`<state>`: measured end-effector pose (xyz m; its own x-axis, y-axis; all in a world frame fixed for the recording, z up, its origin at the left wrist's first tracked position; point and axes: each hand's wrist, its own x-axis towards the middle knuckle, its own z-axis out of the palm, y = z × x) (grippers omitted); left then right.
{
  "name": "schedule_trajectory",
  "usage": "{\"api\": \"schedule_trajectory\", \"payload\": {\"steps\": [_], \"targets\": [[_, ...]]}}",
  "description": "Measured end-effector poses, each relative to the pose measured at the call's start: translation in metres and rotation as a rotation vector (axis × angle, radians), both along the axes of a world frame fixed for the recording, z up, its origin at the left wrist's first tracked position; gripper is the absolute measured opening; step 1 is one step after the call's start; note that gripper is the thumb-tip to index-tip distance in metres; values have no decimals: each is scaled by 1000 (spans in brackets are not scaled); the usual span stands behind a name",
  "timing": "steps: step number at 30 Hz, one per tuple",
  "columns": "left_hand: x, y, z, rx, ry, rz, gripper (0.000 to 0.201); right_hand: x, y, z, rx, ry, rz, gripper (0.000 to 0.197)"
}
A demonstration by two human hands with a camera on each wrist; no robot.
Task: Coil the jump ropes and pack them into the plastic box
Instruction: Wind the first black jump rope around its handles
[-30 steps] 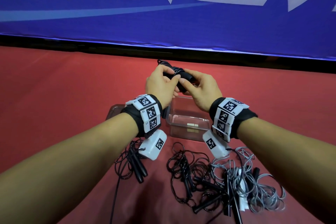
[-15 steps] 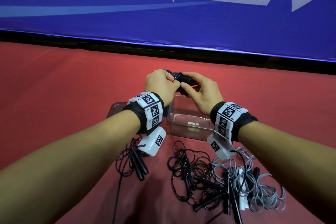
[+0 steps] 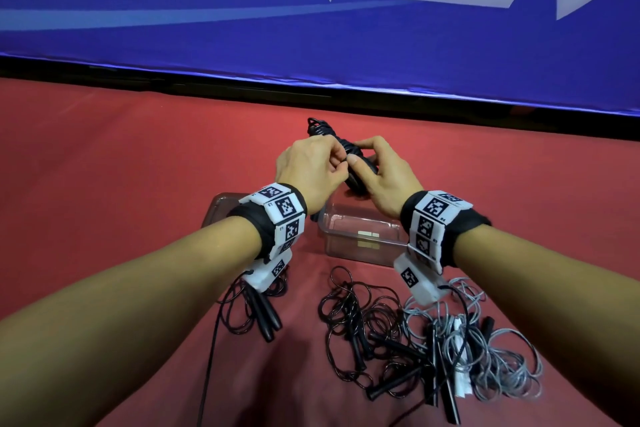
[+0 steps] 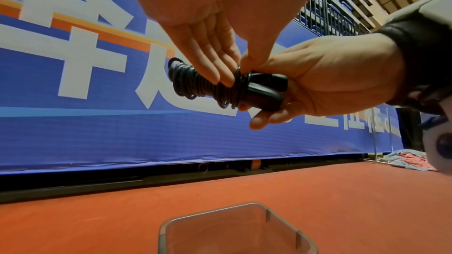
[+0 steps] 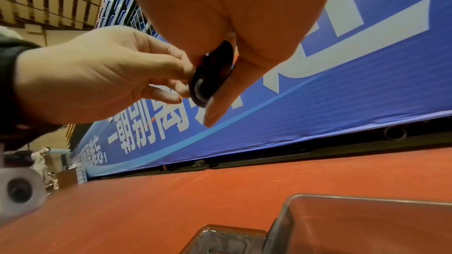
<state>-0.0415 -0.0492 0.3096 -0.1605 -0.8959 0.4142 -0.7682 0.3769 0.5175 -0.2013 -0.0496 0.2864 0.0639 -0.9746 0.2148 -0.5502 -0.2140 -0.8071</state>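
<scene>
A black jump rope (image 3: 341, 149), its cord wound tightly round its two handles, is held in the air just beyond the clear plastic box (image 3: 363, 246). My left hand (image 3: 329, 163) pinches the cord at the middle of the bundle (image 4: 203, 84), with its fingertips (image 4: 220, 76) lying on the windings. My right hand (image 3: 372, 163) grips the handle ends (image 4: 263, 94) from the right. In the right wrist view only a round handle butt (image 5: 208, 82) shows between my fingers. The box (image 4: 220, 227) holds no rope.
The box's lid (image 3: 221, 208) lies flat just left of it. On the red floor near me lie a loose black rope (image 3: 256, 305), a tangle of black ropes (image 3: 374, 333) and a grey rope (image 3: 491, 357). A blue banner (image 3: 311, 28) closes off the far side.
Both hands stay on the bundle over the box. My left hand has shifted its hold, and the coiled far end sticks out past its fingers again.
</scene>
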Motion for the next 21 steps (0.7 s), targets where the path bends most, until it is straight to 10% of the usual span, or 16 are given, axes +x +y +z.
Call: {"api": "schedule_trajectory", "payload": {"steps": [10, 21], "targets": [[-9, -9, -14, 135, 354, -59, 12, -2, 9, 13, 34, -228, 3, 27], [-2, -10, -17, 84, 163, -94, 12, -4, 8, 20, 230, -372, 146, 15]]}}
